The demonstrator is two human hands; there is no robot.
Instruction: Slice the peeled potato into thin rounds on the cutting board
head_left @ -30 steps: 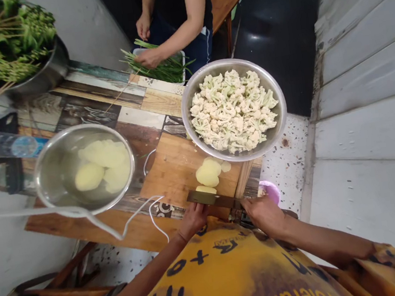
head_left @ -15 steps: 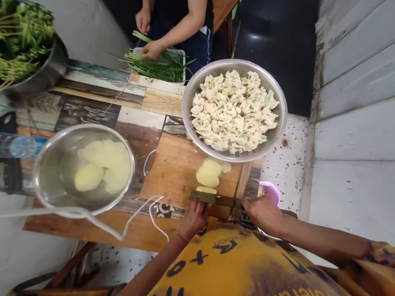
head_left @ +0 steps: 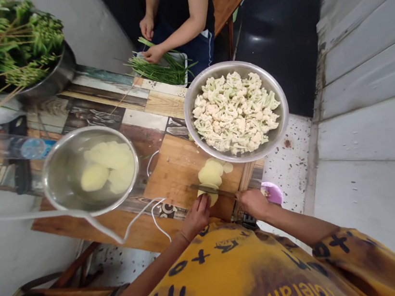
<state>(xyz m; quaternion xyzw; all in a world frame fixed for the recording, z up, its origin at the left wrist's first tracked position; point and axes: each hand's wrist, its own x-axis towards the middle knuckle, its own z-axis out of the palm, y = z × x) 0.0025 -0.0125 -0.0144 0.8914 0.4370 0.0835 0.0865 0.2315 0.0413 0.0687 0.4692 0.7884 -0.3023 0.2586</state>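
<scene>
My right hand (head_left: 255,203) grips the handle of a knife (head_left: 221,192), whose blade points left across a peeled potato (head_left: 211,198). The fingers of my left hand (head_left: 197,214) press on the near left side of that potato. Just beyond the blade, pale potato slices (head_left: 211,171) lie overlapping on the wooden cutting board (head_left: 171,166). To the left, a steel bowl (head_left: 54,181) holds peeled potatoes (head_left: 94,177) in what looks like water. A large metal basin (head_left: 281,108) full of cauliflower florets (head_left: 234,109) stands beyond the board.
Across the table a person's hands (head_left: 153,54) handle green stalks over a white tray (head_left: 187,67). Leafy greens (head_left: 6,52) fill a pot at the far left, near a plastic bottle (head_left: 8,145). A white cable (head_left: 131,224) crosses the near edge. A purple container (head_left: 273,192) is at right.
The knife has moved up and away from me, its blade turning from flat-looking to edge-on over the potato. More of the potato shows beside my left fingers. The view has shifted slightly.
</scene>
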